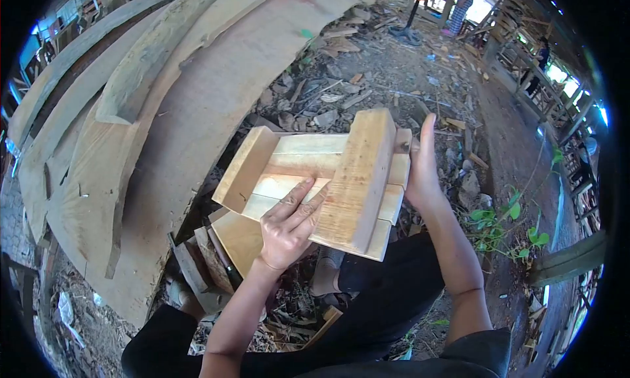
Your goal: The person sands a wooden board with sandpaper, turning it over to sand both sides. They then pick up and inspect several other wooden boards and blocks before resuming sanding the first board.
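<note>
A small wooden slatted assembly is held up in front of me, tilted. Pale slats run between two thicker blocks; the near right block shows small dark holes on its face. My left hand lies on the slats with its fingers stretched out, their tips close to that block. At the right end, my right hand holds the assembly, thumb pointing up and the other fingers hidden behind the wood.
Large curved boards lie at the left, with a thick offcut on top. Wood scraps and rubble cover the ground. Below the assembly are loose wood blocks. A green plant grows at right. People stand in the background.
</note>
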The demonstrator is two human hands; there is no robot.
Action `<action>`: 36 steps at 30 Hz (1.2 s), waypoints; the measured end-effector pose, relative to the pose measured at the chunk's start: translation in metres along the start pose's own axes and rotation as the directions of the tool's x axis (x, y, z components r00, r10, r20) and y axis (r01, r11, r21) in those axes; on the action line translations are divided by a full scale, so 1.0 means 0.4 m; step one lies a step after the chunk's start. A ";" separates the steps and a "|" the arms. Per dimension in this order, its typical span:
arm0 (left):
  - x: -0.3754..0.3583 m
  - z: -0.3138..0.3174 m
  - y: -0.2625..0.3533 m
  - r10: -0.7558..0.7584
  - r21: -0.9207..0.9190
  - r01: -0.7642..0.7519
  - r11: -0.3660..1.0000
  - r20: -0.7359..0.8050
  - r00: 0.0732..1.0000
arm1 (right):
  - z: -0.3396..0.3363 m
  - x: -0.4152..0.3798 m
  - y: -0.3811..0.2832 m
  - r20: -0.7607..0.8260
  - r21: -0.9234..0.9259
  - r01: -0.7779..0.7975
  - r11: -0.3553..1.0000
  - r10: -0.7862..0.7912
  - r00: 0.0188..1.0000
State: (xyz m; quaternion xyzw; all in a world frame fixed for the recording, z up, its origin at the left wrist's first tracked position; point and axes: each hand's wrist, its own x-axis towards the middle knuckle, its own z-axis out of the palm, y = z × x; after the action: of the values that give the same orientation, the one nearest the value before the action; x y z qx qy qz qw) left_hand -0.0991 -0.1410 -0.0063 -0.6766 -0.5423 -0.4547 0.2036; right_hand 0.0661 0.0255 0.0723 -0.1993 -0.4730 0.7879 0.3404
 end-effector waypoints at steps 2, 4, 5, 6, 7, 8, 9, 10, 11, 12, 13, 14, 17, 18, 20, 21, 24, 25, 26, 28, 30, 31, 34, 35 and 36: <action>-0.002 -0.021 -0.005 -0.031 0.031 0.031 0.999 0.027 0.999 | 0.005 -0.005 0.006 0.012 -0.087 -0.099 0.991 0.100 0.995; -0.009 -0.034 -0.016 -0.006 0.089 0.000 0.996 0.063 0.998 | -0.007 -0.004 0.021 0.019 -0.182 -0.200 0.963 0.206 0.978; -0.018 -0.039 -0.021 -0.019 0.103 0.013 0.995 0.066 0.998 | -0.021 0.002 0.034 0.038 -0.144 -0.213 0.966 0.221 0.975; -0.027 -0.039 -0.027 0.004 0.103 -0.015 0.995 0.104 0.995 | -0.024 0.010 0.044 0.060 -0.109 -0.225 0.968 0.232 0.971; -0.021 -0.047 -0.030 0.030 0.101 -0.044 0.994 0.141 0.990 | -0.017 0.010 0.050 0.047 -0.053 -0.193 0.980 0.195 0.980; -0.013 -0.060 -0.031 0.023 0.108 -0.038 0.993 0.138 0.990 | -0.020 0.018 0.060 0.055 -0.057 -0.197 0.979 0.200 0.978; -0.002 -0.075 -0.027 -0.091 0.039 0.083 0.996 0.280 0.956 | -0.031 0.026 0.074 0.010 -0.055 -0.133 0.990 0.134 0.991; 0.018 -0.091 -0.020 -0.185 -0.016 0.212 0.977 0.423 0.887 | -0.036 0.029 0.080 -0.038 -0.057 -0.067 0.996 0.065 0.997; 0.021 -0.123 -0.033 -0.169 -0.084 0.264 0.961 0.577 0.799 | -0.023 0.023 0.077 -0.037 -0.063 -0.069 0.996 0.066 0.997; 0.033 -0.144 -0.035 -0.172 -0.084 0.265 0.961 0.573 0.802 | 0.001 0.013 0.073 -0.032 -0.112 -0.018 0.993 0.014 0.999; 0.044 -0.166 -0.036 -0.181 -0.336 0.475 0.813 0.629 0.756 | 0.019 0.008 0.074 -0.017 -0.158 0.032 0.987 -0.035 0.999; 0.045 -0.184 -0.039 -0.169 -0.525 0.641 0.560 0.685 0.709 | 0.025 0.008 0.082 -0.003 -0.153 0.027 0.988 -0.028 1.000; 0.047 -0.093 0.049 -0.442 -0.347 0.618 0.706 0.465 0.767 | 0.033 0.006 0.102 -0.051 -0.157 0.044 0.987 -0.053 0.997; 0.054 -0.065 0.075 -0.586 -0.211 0.658 0.722 0.318 0.745 | 0.041 0.006 0.107 -0.032 -0.163 0.033 0.986 -0.039 0.999; 0.061 -0.029 0.089 -0.638 -0.209 0.695 0.688 0.280 0.717 | 0.048 0.004 0.108 -0.035 -0.235 0.112 0.965 -0.123 0.992; 0.062 -0.016 0.089 -0.670 -0.210 0.719 0.662 0.263 0.694 | 0.043 0.007 0.102 -0.007 -0.235 0.116 0.965 -0.121 0.993; 0.034 -0.008 0.068 -0.634 -0.441 0.621 0.648 0.139 0.761 | 0.038 0.004 0.097 0.038 -0.343 0.158 0.926 -0.154 0.987; 0.023 -0.001 0.063 -0.628 -0.491 0.582 0.649 0.087 0.773 | 0.037 0.004 0.097 0.053 -0.381 0.163 0.910 -0.155 0.987; 0.012 0.004 0.051 -0.612 -0.497 0.577 0.648 0.112 0.783 | 0.030 0.010 0.099 0.086 -0.380 0.157 0.912 -0.134 0.987; -0.005 0.008 0.028 -0.588 -0.571 0.501 0.651 0.039 0.808 | 0.038 0.017 0.093 0.093 -0.431 0.085 0.898 -0.049 0.994; 0.034 -0.067 0.035 -0.776 -0.752 0.566 0.339 0.117 0.620 | 0.071 0.021 0.068 0.239 -0.243 0.095 0.965 -0.035 0.970; 0.034 -0.097 0.001 -0.781 -0.859 0.477 0.188 0.163 0.602 | 0.079 0.025 0.053 0.356 -0.177 0.167 0.970 -0.095 0.930; -0.034 -0.159 -0.087 -0.829 -0.955 0.297 0.001 0.165 0.535 | 0.072 0.044 0.067 0.194 -0.381 0.137 0.914 -0.066 0.979; -0.079 -0.157 -0.113 -0.847 -0.971 0.240 -0.016 0.141 0.513 | 0.060 0.057 0.085 0.122 -0.352 0.038 0.935 0.006 0.992; -0.103 -0.159 -0.131 -0.867 -0.985 0.170 -0.037 0.116 0.484 | 0.042 0.071 0.115 0.028 -0.383 -0.009 0.924 0.022 0.999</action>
State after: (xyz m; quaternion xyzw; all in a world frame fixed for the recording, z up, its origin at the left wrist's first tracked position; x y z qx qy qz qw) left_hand -0.1724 -0.1952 -0.0200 -0.1866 -0.2916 -0.8893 -0.2989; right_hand 0.0198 0.0211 0.0401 -0.2531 -0.6213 0.6862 0.2812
